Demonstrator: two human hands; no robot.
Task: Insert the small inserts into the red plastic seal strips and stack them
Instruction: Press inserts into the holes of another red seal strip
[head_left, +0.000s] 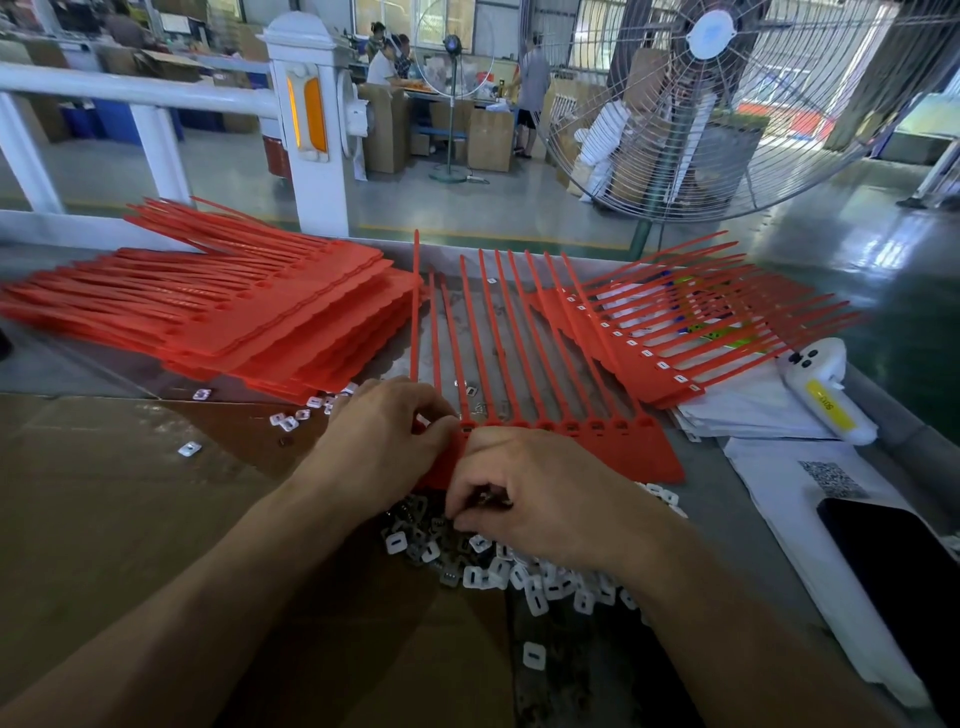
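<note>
Over inserts (519, 571): hands (384, 441) pinching strip (597, 447)

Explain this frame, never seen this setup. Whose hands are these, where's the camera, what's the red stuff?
There is no robot here: one wide-angle camera worn on a person's head looks down at their two bare hands. On the bench in front of them lies a red seal strip sheet, a comb of long tails joined at a flat base. The left hand pinches its left end. The right hand has its fingers curled into a pile of small white inserts, apparently picking one. To the left lies a stack of red sheets showing no inserts; to the right, a stack with white inserts showing. A phone lies on paper at the right, and a big fan stands behind.
</note>
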